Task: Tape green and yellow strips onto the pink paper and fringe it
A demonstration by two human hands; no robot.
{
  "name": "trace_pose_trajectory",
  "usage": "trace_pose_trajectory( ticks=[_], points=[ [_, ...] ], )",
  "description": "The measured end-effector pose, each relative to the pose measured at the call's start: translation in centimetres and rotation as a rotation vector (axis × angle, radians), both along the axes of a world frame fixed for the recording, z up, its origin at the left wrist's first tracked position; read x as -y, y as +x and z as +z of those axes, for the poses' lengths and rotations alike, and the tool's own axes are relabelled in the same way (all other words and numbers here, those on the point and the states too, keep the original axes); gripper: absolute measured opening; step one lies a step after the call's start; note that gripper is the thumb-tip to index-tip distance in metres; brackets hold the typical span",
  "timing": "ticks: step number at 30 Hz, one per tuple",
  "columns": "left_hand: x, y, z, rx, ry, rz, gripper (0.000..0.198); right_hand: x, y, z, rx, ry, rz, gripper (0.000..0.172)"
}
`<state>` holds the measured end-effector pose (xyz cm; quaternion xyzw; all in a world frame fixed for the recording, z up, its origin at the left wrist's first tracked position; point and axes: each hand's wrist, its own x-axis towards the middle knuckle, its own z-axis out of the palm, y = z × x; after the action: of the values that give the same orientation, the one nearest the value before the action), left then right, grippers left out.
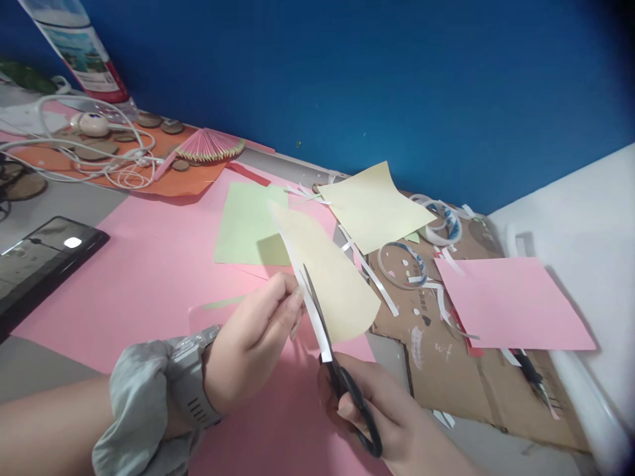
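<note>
My left hand [258, 327], with a watch and a grey scrunchie at the wrist, pinches the left edge of a pale yellow sheet of paper [332, 271]. A white strip [317, 327] runs along that edge. Black-handled scissors [360, 406] are gripped in my right hand [391, 420], fingers through the handles. Their blades lie along the strip, pointing up and away from me. Beneath the hands spreads a large pink sheet [169, 244], with a light green sheet [243, 225] on it. Another pale yellow sheet [374, 211] lies just beyond.
At left are a phone [44, 264], white cable [131, 168], bottle [82, 53] and pink folded fan [208, 144]. Tape rolls [446, 225], a pink square [516, 304], paper scraps and a black pen-like tool [530, 370] lie on cardboard [446, 390]. A blue wall [347, 79] stands behind.
</note>
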<state>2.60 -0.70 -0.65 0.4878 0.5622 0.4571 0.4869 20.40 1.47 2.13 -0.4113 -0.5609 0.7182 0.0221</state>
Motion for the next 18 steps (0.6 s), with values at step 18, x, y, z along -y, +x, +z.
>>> trace_pose_trajectory(
  ticks=[18],
  points=[
    [0.0,-0.1,0.4,-0.022,0.014,-0.004,0.030,-0.4,0.4,-1.4,-0.027,0.091,0.056,0.046]
  ],
)
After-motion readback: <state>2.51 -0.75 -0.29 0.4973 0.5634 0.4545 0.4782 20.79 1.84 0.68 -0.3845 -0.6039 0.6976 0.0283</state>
